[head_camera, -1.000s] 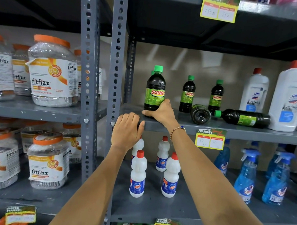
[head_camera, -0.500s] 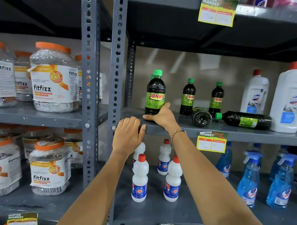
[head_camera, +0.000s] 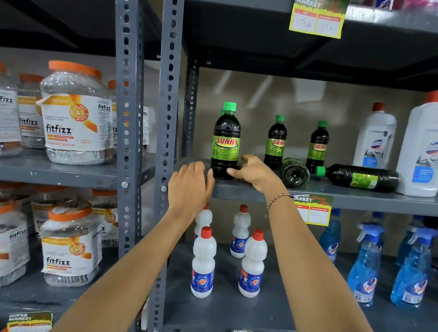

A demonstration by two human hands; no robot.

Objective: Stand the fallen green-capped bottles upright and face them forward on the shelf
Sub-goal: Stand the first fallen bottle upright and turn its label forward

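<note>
Lifted off the shelf edge now, right hand open-fingered beside upright Sunny bottle, left hand loose; probably heavy, slick plastic, best gripped mid-body.

Both my bare forearms stretched up and forward, my left hand back toward me with fingers together and gently bent, my right hand loosely spread, thumb pointing left, a beaded bracelet on that wrist

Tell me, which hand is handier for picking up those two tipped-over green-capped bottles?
Probably the right hand: both fallen bottles lie to its right, nearest it. The left hand sits farther off.
</note>
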